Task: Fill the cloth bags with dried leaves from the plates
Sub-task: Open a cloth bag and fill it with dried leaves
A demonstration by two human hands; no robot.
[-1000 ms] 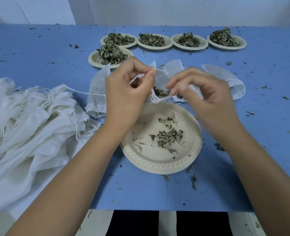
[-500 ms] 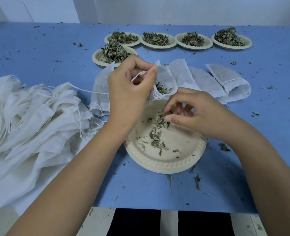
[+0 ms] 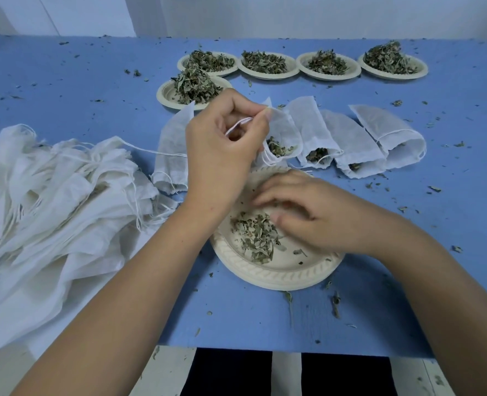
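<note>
Head view. Landmark is the round cream paper plate [image 3: 279,277], on the blue table top [image 3: 65,90] close to its near edge.

My left hand [image 3: 222,155] is just behind the plate's far rim. Thumb and forefinger pinch the drawstring mouth of a small white cloth bag [image 3: 282,132] — mouth open toward me, some dried leaves visible inside.

My right hand [image 3: 316,215] is palm-down over the plate's right half. Fingers bent, tips down at the plate floor, thumb against the small pile of dried green leaves [image 3: 255,235], which sits left of centre on the plate. The fingers are blurred — can't tell if they hold any leaves or just rest there.

Behind the plate, to the right: three more white cloth bags [image 3: 348,144] lie side by side, overlapping, mouths toward the plate. Leaves show in two of the mouths.

Behind-left of the plate, partly hidden by my left hand: another white cloth bag [image 3: 173,144], lying flat.

Left of the plate: a big heap of loose white cloth bags with strings [image 3: 51,195], running out of frame.

Far behind the plate: five cream paper plates heaped with dried leaves. Four stand in a row [image 3: 265,65]; one [image 3: 191,90] sits nearer, by the row's left end.

Leaf crumbs are scattered over the table all round the plate.
</note>
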